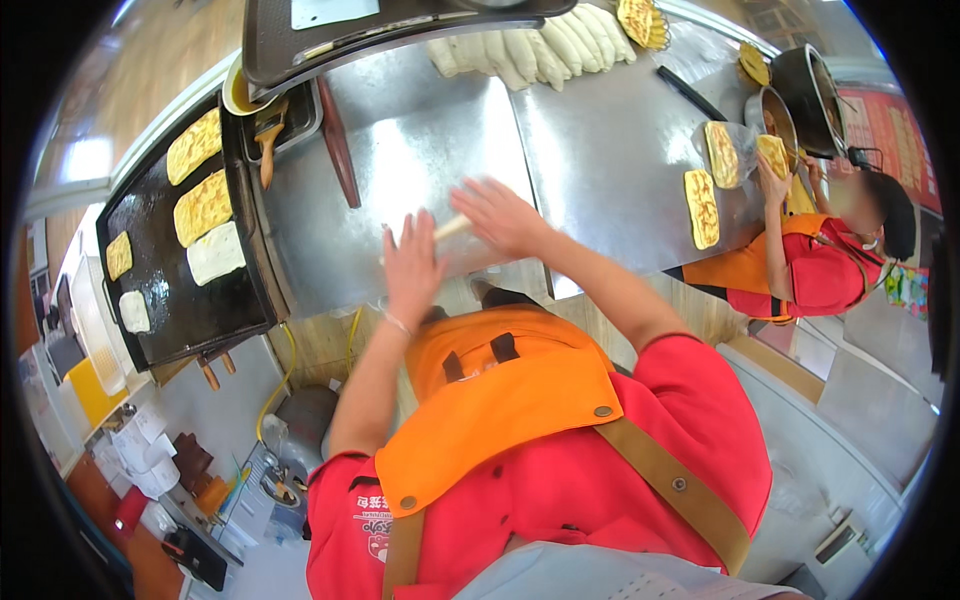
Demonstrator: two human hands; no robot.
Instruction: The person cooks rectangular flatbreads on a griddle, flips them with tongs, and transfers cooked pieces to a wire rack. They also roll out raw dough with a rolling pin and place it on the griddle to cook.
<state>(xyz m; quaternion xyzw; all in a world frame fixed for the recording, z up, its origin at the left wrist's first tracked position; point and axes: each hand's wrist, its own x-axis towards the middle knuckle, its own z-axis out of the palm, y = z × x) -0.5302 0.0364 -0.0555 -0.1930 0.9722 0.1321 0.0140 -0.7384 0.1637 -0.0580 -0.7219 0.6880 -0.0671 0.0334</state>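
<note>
Both of my hands are flat over a pale strip of dough (452, 227) near the front edge of the steel worktop (405, 142). My left hand (412, 262) lies at its left part, fingers pointing away from me, partly covering it. My right hand (501, 216) is at its right end, blurred, with the fingers extended. Neither hand is closed around the dough. A dark red rolling pin (338, 142) lies beyond my left hand. At the far side of the worktop rests a row of pale dough rolls (525, 52).
A griddle (180, 307) with several flatbreads (196, 146) is at the left, beside a wooden-handled brush (268, 142). A dark tray (405, 26) overhangs the far side. At the right, a co-worker (817, 255) holds a browned flatbread (772, 155) near a metal pot (772, 112).
</note>
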